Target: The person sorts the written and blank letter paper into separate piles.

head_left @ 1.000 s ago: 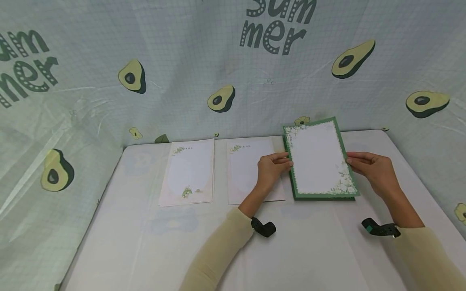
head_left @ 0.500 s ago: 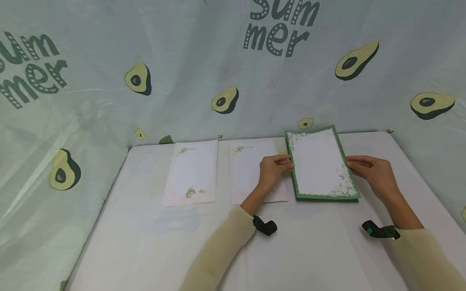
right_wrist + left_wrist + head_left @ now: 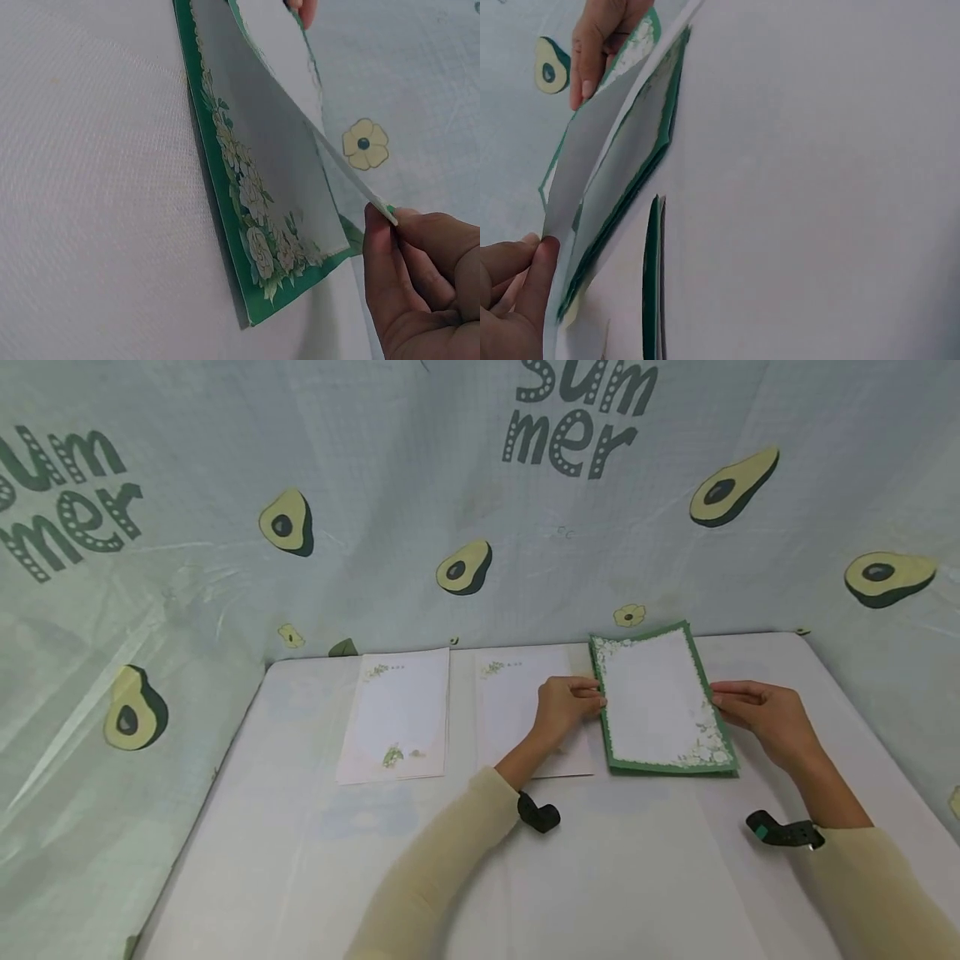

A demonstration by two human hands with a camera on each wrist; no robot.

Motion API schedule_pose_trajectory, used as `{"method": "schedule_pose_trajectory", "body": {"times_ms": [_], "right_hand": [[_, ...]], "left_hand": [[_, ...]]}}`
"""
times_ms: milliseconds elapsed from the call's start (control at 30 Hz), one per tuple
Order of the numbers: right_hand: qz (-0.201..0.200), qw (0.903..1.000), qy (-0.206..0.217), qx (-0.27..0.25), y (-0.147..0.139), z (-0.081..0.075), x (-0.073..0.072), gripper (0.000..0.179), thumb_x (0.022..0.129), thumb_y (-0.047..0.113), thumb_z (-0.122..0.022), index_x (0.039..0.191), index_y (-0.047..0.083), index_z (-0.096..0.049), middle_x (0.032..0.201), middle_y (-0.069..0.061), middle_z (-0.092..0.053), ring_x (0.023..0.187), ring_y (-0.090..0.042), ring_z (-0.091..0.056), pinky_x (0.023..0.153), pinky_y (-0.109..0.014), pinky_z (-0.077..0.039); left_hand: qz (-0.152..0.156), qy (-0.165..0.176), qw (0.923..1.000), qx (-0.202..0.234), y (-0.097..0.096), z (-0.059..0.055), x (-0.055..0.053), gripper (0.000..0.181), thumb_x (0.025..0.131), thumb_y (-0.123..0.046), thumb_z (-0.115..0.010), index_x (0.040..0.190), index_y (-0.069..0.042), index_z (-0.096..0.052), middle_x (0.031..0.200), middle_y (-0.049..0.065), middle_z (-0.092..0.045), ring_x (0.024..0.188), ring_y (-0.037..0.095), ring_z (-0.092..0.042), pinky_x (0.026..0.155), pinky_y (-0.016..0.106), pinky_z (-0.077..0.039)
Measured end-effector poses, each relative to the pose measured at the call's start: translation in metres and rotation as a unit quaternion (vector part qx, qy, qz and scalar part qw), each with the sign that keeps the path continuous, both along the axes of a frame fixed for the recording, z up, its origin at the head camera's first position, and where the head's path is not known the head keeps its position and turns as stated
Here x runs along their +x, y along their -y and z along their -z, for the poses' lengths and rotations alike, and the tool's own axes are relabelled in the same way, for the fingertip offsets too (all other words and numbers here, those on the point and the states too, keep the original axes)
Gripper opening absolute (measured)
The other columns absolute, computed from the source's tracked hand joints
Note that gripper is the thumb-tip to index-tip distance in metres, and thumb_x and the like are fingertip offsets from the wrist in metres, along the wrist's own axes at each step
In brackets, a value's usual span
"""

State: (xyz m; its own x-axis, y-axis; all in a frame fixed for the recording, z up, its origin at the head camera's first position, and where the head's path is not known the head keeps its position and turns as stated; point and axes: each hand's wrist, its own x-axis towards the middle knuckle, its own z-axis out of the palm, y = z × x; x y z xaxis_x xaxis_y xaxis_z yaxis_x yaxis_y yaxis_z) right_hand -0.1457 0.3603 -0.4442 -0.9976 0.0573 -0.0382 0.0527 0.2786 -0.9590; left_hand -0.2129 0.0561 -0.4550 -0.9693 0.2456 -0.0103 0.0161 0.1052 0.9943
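Observation:
A sheet of letter paper [image 3: 652, 702] with a green border and white flowers is held by its two side edges at the right of the table. My left hand [image 3: 564, 706] pinches its left edge between thumb and fingers. On the opposite edge, my right hand [image 3: 768, 718] does the same. In the right wrist view, that sheet bends upward, raised at the pinched edge above a stack of matching green-bordered paper [image 3: 217, 187]. The left wrist view shows the held sheet's plain underside [image 3: 592, 142] tilted over the stack, whose green edges lie on the table.
Left of the green paper lies a pale pink sheet [image 3: 517, 693], partly covered by my left hand. Farther left sits another pale pink pile [image 3: 393, 710]. A curtain [image 3: 375, 485] printed with avocados rises behind the white table [image 3: 637, 877].
The green-bordered sheet has come down and lines up more closely with the stack beneath. Both hands keep their pinch. My left forearm has shifted slightly, and the head view has moved a little.

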Motion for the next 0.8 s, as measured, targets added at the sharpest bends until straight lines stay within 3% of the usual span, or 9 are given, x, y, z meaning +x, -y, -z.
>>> {"method": "schedule_pose_trajectory", "body": {"times_ms": [167,300,500,800], "right_hand": [[0.004,0.9996,0.006,-0.027,-0.002,0.002,0.001,0.032,0.099,0.014,-0.069,0.124,-0.005,-0.067,0.098,0.014,-0.073,0.092,0.003,-0.069,0.08,-0.018,-0.059],[0.006,1.0,-0.001,-0.004,-0.004,0.005,0.002,0.039,0.099,0.017,-0.069,0.128,-0.009,-0.064,0.098,0.017,-0.073,0.093,0.005,-0.069,0.08,-0.016,-0.059],[-0.006,0.9995,-0.006,0.03,-0.006,0.011,-0.001,0.045,0.102,0.018,-0.065,0.132,-0.015,-0.057,0.1,0.019,-0.071,0.094,0.007,-0.068,0.08,-0.014,-0.058],[0.003,0.9991,-0.008,0.042,-0.003,0.016,-0.009,0.047,0.102,0.019,-0.065,0.132,-0.016,-0.056,0.098,0.022,-0.07,0.092,0.009,-0.067,0.078,-0.013,-0.058]], "left_hand": [[0.031,-0.023,0.998,-0.05,-0.001,-0.001,-0.002,0.027,0.086,0.001,-0.079,0.112,0.005,-0.075,0.095,0.018,-0.077,0.083,0.023,-0.077,0.07,0.021,-0.061],[0.048,-0.03,0.9968,-0.056,-0.003,0.0,-0.002,0.027,0.087,0.002,-0.078,0.113,0.007,-0.073,0.096,0.018,-0.077,0.082,0.023,-0.077,0.07,0.021,-0.061],[0.055,-0.017,0.9974,-0.042,-0.004,0.001,-0.002,0.025,0.087,0.006,-0.076,0.111,0.008,-0.073,0.095,0.019,-0.077,0.081,0.025,-0.077,0.07,0.023,-0.062],[0.048,-0.018,0.9948,-0.088,-0.002,-0.003,-0.01,0.023,0.087,0.004,-0.077,0.11,0.005,-0.075,0.093,0.017,-0.077,0.082,0.022,-0.076,0.07,0.019,-0.06]]}}
